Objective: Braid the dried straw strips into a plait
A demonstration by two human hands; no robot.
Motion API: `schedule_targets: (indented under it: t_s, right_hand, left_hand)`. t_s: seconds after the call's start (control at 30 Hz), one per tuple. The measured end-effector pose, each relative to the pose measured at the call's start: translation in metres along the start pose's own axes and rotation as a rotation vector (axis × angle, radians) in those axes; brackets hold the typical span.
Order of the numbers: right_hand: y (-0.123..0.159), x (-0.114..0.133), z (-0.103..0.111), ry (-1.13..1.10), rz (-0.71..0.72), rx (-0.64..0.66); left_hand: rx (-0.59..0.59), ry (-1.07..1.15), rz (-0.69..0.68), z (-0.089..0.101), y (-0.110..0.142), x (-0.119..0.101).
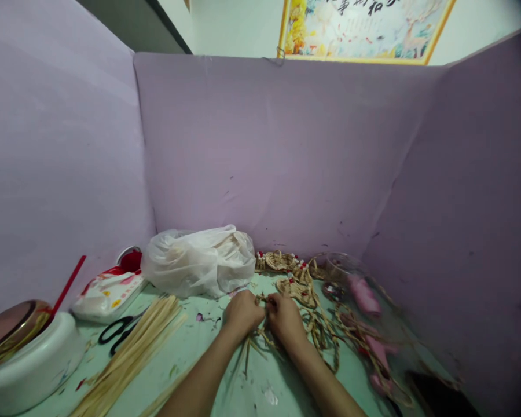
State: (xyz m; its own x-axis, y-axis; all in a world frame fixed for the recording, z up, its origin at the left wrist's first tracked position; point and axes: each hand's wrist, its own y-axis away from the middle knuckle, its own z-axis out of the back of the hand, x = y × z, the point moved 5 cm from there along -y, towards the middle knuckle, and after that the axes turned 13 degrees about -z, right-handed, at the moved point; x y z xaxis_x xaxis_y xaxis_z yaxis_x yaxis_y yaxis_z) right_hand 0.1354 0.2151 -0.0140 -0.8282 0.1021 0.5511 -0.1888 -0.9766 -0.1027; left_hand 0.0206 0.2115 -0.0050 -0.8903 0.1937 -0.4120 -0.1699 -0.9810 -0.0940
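Observation:
My left hand and my right hand meet over the middle of the green tabletop, fingers closed in a pinch. Between them runs a twisted straw cord, gripped from both sides. Loose straw ends hang below my left hand onto the table. A long length of braided straw cord lies in loops beside my right hand. Behind the hands rest coiled woven straw pieces with red and white beads. My fingertips are partly hidden by the backs of the hands.
On the left lie a bundle of pale straw strips, black-handled scissors, a tissue pack and a white pot. A white plastic bag sits at the back. Pink thread spool stands right. Lilac panels surround the table.

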Motion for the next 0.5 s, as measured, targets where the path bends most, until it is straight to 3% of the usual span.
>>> schedule_targets:
  t_s: [0.17, 0.5]
  right_hand:
    - [0.02, -0.005, 0.01, -0.018, -0.088, -0.028]
    - [0.049, -0.006, 0.025, 0.193, -0.064, 0.048]
  left_hand:
    - [-0.007, -0.039, -0.015, -0.002, -0.001, 0.002]
    - [0.004, 0.091, -0.023, -0.003, -0.007, 0.007]
